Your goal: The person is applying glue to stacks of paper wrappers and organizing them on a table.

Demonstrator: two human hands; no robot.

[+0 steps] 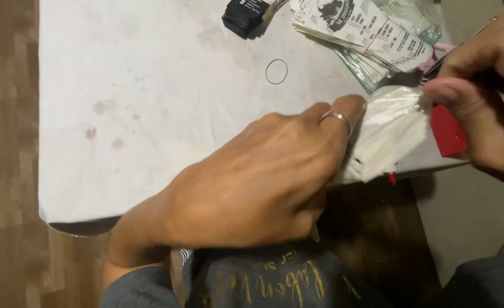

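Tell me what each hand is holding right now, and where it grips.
Left hand presses the near end of a clear-wrapped packet stack. Right hand pinches its far edge; a thin tool shows there too.

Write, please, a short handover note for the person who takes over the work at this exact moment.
Left hand: pressed down on the stack of clear plastic sleeves at the near table edge; ring on one finger.
Right hand: pinching the stack's far end and gripping a thin tool, hard to identify; a red piece sits under it.
White table cover: green rubber band lying loose, printed paper sheets fanned at the far edge, black item beside them.
Done: sleeves gathered in one stack.
Left: rubber band not yet on any stack.
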